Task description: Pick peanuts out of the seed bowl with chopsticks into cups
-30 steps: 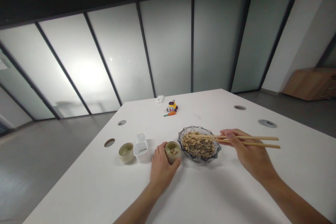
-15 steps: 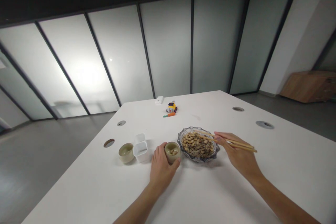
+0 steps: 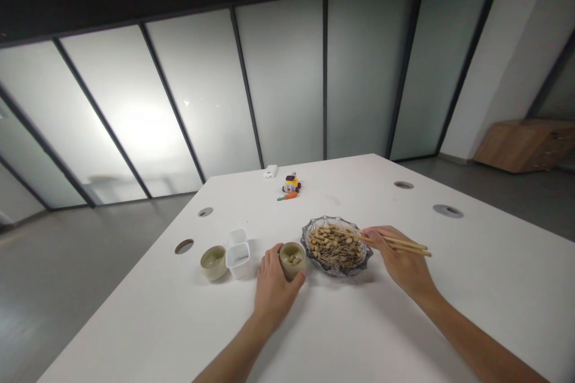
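Observation:
My left hand is wrapped round a small greenish cup that stands upright on the table with a few peanuts at its bottom. In my right hand is a pair of wooden chopsticks, their tips over the far side of a scalloped glass bowl. Peanuts lie at the left and back of that bowl, and striped sunflower seeds fill the front and right. The bowl sits just right of the cup. Whether the tips pinch a peanut is too small to tell.
Left of my left hand are a white plastic container with its lid raised and a second greenish cup. Farther back on the white table lie an orange toy screwdriver, a yellow toy vehicle and a white device.
The chopstick tips have drawn slightly closer together over the peanuts. My left hand still holds the cup in place. The whole view has shifted a little.

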Demonstrator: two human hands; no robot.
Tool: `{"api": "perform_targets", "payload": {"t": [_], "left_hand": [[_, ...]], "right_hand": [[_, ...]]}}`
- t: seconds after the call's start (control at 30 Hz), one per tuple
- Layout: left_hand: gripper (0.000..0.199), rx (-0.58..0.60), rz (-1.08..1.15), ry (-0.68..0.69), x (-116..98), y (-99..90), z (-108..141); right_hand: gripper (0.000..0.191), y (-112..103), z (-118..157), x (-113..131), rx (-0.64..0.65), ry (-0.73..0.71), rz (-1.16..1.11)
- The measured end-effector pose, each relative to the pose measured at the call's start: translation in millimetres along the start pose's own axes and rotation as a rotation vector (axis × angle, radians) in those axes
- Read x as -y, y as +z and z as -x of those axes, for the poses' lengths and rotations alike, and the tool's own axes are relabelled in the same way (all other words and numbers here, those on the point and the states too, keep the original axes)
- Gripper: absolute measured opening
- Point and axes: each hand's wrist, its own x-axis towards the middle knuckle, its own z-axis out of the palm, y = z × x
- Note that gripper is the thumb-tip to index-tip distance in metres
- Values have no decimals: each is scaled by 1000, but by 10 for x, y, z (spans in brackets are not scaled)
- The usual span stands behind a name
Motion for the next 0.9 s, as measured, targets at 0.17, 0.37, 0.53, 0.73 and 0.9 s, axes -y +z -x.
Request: {"api": "perform_targets", "payload": {"t": [0.17, 0.37, 0.53, 0.73, 0.9], "left_hand": [[61, -2, 0, 2, -5, 1, -3], [63, 3, -1, -7, -2, 4, 2], [63, 4, -4, -7, 1, -1, 9], [62, 5, -8, -15, -11, -12, 15], [61, -5, -11, 11, 13, -7, 13]], "right_hand": [[50, 2, -37, -65, -39, 230, -348], [38, -2, -96, -10, -74, 298, -727], [30, -50, -92, 134, 0, 266, -824], [24, -131, -18, 400, 61, 247, -913], [24, -165, -8, 510, 83, 251, -932]]}}
